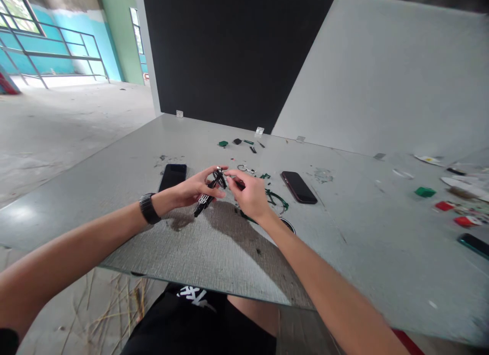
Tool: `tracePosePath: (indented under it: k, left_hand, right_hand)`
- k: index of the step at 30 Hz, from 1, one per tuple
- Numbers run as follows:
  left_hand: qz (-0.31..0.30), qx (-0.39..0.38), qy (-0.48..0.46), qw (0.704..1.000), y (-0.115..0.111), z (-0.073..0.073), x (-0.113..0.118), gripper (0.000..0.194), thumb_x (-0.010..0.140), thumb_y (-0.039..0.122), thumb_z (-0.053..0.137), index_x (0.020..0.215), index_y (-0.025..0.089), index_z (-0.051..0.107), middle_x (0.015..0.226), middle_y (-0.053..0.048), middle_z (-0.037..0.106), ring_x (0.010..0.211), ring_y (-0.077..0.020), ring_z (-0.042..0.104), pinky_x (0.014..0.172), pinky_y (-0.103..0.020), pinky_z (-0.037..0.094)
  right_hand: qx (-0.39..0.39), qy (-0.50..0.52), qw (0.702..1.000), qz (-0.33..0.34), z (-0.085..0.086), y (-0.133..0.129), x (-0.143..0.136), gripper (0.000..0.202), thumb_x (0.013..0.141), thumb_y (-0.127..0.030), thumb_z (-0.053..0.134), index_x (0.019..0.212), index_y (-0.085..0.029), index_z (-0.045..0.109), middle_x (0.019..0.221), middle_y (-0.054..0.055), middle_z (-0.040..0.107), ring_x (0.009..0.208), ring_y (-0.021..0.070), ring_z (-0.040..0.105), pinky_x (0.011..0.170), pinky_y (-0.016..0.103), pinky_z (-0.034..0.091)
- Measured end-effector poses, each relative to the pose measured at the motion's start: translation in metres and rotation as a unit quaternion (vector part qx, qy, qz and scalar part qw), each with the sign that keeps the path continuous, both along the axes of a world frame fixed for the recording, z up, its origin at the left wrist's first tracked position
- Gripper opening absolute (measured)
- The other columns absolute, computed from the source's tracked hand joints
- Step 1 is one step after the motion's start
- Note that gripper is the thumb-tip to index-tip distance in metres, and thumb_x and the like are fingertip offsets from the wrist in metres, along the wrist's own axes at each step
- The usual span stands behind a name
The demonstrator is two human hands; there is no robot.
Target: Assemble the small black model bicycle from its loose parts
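A small black model part with silver pieces (204, 202) is held by my left hand (196, 187), its fingers wrapped round the upper end while the lower end tilts down to the left. My right hand (250, 194) is beside it on the right, with thumb and forefinger pinched near the part's top; what they hold is too small to name. Under and behind my right wrist lie green curved parts (278, 197) and a black ring with a silver rim (288, 224). A small silver part with a ring (245, 168) rests just beyond my hands.
The grey table (344, 273) carries a dark phone (299, 187) on the right and another phone (173, 176) on the left. Small green (223, 143) and black pieces (237, 141) lie farther back. Green, red and white items and another phone (473, 244) are at the far right.
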State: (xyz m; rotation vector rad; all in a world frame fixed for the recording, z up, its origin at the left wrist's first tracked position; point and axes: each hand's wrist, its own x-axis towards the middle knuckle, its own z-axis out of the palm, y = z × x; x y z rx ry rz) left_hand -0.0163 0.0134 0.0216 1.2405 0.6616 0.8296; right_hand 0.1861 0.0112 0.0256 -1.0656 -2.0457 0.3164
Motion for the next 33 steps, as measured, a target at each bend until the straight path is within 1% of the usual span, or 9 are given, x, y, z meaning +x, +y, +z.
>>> tracePosePath:
  k: [3, 7, 15, 18, 20, 23, 26, 29, 33]
  left_hand:
    - [0.003, 0.003, -0.002, 1.000, -0.001, 0.001, 0.001, 0.088, 0.067, 0.017, 0.089, 0.145, 0.025, 0.048, 0.085, 0.001, 0.061, 0.070, -0.0108, 0.059, 0.059, -0.021, 0.043]
    - [0.012, 0.001, 0.006, 1.000, -0.002, 0.001, 0.003, 0.090, 0.066, 0.017, 0.090, 0.145, 0.026, 0.048, 0.085, 0.000, 0.061, 0.070, -0.0115, 0.059, 0.058, -0.022, 0.043]
    - [0.030, 0.010, 0.003, 0.999, -0.004, -0.002, 0.005, 0.092, 0.065, 0.016, 0.090, 0.146, 0.026, 0.047, 0.087, 0.000, 0.059, 0.073, -0.0121, 0.057, 0.064, -0.025, 0.044]
    - [0.050, 0.005, 0.006, 0.999, -0.004, -0.002, 0.008, 0.095, 0.063, 0.014, 0.091, 0.146, 0.026, 0.046, 0.086, 0.002, 0.057, 0.073, -0.0111, 0.054, 0.067, -0.025, 0.043]
    - [0.065, 0.004, 0.006, 0.998, -0.005, -0.002, 0.009, 0.097, 0.061, 0.013, 0.091, 0.146, 0.026, 0.046, 0.084, 0.003, 0.054, 0.074, -0.0106, 0.052, 0.069, -0.026, 0.043]
    - [0.085, 0.008, 0.011, 0.996, -0.006, -0.002, 0.011, 0.098, 0.060, 0.014, 0.091, 0.146, 0.025, 0.045, 0.079, 0.006, 0.049, 0.073, -0.0107, 0.049, 0.068, -0.025, 0.040]
    - [0.096, 0.024, 0.024, 0.995, -0.006, -0.002, 0.012, 0.098, 0.061, 0.016, 0.092, 0.146, 0.025, 0.045, 0.075, 0.006, 0.047, 0.072, -0.0110, 0.046, 0.065, -0.025, 0.036]
    - [0.101, 0.040, 0.027, 0.994, -0.007, -0.002, 0.012, 0.097, 0.061, 0.016, 0.092, 0.146, 0.024, 0.045, 0.078, 0.005, 0.050, 0.074, -0.0116, 0.046, 0.067, -0.026, 0.036]
    - [0.108, 0.049, 0.028, 0.993, -0.007, -0.001, 0.012, 0.097, 0.060, 0.014, 0.091, 0.146, 0.023, 0.046, 0.083, 0.004, 0.052, 0.076, -0.0116, 0.047, 0.069, -0.026, 0.038]
  right_hand:
    - [0.008, 0.030, 0.999, 0.011, -0.003, 0.001, -0.001, 0.028, 0.097, -0.032, 0.054, 0.110, -0.018, 0.075, 0.077, 0.003, 0.073, 0.061, 0.0146, 0.060, 0.066, 0.028, 0.044]
    - [0.005, 0.040, 0.999, 0.014, -0.004, 0.001, -0.002, 0.025, 0.097, -0.030, 0.055, 0.109, -0.019, 0.074, 0.076, 0.003, 0.073, 0.060, 0.0148, 0.060, 0.065, 0.029, 0.045]
    - [-0.008, 0.063, 0.998, 0.013, -0.003, -0.001, -0.004, 0.022, 0.096, -0.030, 0.056, 0.106, -0.020, 0.073, 0.074, 0.002, 0.072, 0.061, 0.0156, 0.063, 0.063, 0.029, 0.047]
    - [-0.029, 0.084, 0.996, 0.013, -0.005, -0.001, -0.005, 0.019, 0.096, -0.033, 0.058, 0.103, -0.020, 0.070, 0.072, 0.002, 0.071, 0.057, 0.0150, 0.062, 0.061, 0.029, 0.047]
    - [-0.052, 0.099, 0.994, 0.015, -0.006, -0.001, -0.005, 0.019, 0.097, -0.035, 0.058, 0.103, -0.020, 0.067, 0.071, 0.001, 0.070, 0.052, 0.0138, 0.058, 0.057, 0.029, 0.045]
    - [-0.084, 0.103, 0.991, 0.027, -0.007, -0.002, -0.007, 0.020, 0.099, -0.039, 0.054, 0.103, -0.021, 0.062, 0.073, 0.001, 0.071, 0.048, 0.0126, 0.055, 0.054, 0.028, 0.044]
    - [-0.090, 0.097, 0.991, 0.027, -0.007, -0.002, -0.007, 0.021, 0.101, -0.040, 0.050, 0.100, -0.022, 0.060, 0.076, 0.002, 0.073, 0.055, 0.0144, 0.059, 0.059, 0.030, 0.045]
    - [-0.090, 0.100, 0.991, 0.024, -0.009, 0.000, -0.007, 0.018, 0.100, -0.039, 0.052, 0.099, -0.023, 0.058, 0.078, 0.003, 0.073, 0.066, 0.0175, 0.064, 0.065, 0.031, 0.048]
    - [-0.053, 0.106, 0.993, 0.018, -0.012, 0.003, -0.007, 0.013, 0.095, -0.036, 0.059, 0.098, -0.023, 0.057, 0.095, 0.007, 0.072, 0.083, 0.0207, 0.068, 0.074, 0.034, 0.051]
